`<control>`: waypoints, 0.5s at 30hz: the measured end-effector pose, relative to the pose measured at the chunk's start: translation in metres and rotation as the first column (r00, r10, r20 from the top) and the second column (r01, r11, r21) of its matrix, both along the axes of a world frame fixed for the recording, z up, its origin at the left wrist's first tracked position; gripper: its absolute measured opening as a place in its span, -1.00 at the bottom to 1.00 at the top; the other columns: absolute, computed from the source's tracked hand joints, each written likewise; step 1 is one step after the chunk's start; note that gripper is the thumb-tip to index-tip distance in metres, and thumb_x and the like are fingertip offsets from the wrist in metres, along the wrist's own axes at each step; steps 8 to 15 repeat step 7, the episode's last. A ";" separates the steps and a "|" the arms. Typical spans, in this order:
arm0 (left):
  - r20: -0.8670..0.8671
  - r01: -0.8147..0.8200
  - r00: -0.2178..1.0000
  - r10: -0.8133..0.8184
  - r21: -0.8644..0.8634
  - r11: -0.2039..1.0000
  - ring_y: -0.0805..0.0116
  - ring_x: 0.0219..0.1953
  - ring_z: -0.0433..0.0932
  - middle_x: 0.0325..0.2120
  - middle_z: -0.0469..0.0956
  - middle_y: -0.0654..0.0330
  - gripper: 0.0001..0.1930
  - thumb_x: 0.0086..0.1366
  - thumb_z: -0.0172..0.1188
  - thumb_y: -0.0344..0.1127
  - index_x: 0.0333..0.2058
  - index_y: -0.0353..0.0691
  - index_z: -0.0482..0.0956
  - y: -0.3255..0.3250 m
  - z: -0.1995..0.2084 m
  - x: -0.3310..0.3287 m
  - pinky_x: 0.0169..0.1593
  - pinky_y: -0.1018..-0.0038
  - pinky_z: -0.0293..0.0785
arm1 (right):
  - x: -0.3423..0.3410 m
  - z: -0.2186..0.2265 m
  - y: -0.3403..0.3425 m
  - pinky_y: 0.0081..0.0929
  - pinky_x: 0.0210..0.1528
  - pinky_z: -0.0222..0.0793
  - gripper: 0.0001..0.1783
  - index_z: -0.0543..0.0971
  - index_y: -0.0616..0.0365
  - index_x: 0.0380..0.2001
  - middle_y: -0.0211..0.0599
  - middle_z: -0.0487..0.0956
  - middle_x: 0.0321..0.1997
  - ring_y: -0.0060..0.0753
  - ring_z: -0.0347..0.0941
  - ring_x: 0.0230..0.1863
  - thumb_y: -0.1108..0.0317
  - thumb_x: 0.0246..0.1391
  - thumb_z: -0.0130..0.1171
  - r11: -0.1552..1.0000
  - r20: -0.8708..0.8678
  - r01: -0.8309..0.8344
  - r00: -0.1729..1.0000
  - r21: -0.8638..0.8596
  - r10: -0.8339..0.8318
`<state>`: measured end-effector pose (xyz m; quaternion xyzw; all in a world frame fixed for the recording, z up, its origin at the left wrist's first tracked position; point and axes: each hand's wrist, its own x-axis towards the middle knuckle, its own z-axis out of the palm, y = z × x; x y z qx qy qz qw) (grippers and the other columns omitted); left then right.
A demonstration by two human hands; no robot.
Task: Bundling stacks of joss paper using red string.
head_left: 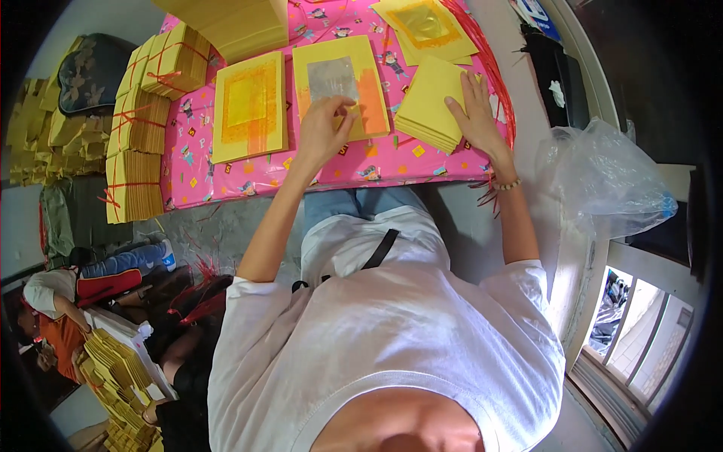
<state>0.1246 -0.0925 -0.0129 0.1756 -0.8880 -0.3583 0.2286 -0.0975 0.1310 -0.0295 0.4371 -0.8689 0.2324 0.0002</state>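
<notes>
My left hand (pixel 330 129) is over a stack of yellow paper sheets (pixel 369 64) with a silver foil patch and an orange print. Its fingers are curled in toward the thumb over the silver patch; whatever lies between the fingertips is too small to make out. With fingers outstretched, my right hand (pixel 476 117) presses flat on the right side of a pile of folded yellow papers (pixel 431 98), which sits at an angle. Left of the silver stack lies another stack of yellow sheets with a gold foil patch (pixel 248 94).
A pink patterned cloth (pixel 203 181) covers the table. Bundles tied with red string (pixel 137 124) line its left edge; red strings (pixel 503 83) run along the right. More gold-patched sheets (pixel 425 26) lie at the back. A clear plastic bag (pixel 610 177) hangs at right. Another person (pixel 56 290) sits lower left.
</notes>
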 end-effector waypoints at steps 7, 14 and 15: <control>0.113 0.079 0.992 -0.057 -0.205 0.975 0.13 -0.20 0.42 -0.37 0.45 0.07 -0.66 -0.02 0.37 -0.18 -0.29 -0.20 0.56 -0.001 0.008 0.034 -0.11 0.27 0.37 | 0.023 0.068 -0.028 -0.03 0.38 -0.22 -0.27 0.13 0.10 0.29 -0.04 -0.01 0.41 0.17 -0.30 0.43 0.00 0.15 0.04 0.975 -0.037 -0.196 0.981 -0.102 0.193; 0.113 0.079 0.992 -0.057 -0.205 0.975 0.13 -0.20 0.42 -0.37 0.45 0.07 -0.66 -0.02 0.37 -0.18 -0.29 -0.20 0.56 -0.001 0.008 0.034 -0.11 0.27 0.37 | 0.023 0.068 -0.028 -0.03 0.38 -0.22 -0.27 0.13 0.10 0.29 -0.04 -0.01 0.41 0.17 -0.30 0.43 0.00 0.15 0.04 0.975 -0.037 -0.196 0.981 -0.102 0.193; 0.113 0.079 0.992 -0.057 -0.205 0.975 0.13 -0.20 0.42 -0.37 0.45 0.07 -0.66 -0.02 0.37 -0.18 -0.29 -0.20 0.56 -0.001 0.008 0.034 -0.11 0.27 0.37 | 0.023 0.068 -0.028 -0.03 0.38 -0.22 -0.27 0.13 0.10 0.29 -0.04 -0.01 0.41 0.17 -0.30 0.43 0.00 0.15 0.04 0.975 -0.037 -0.196 0.981 -0.102 0.193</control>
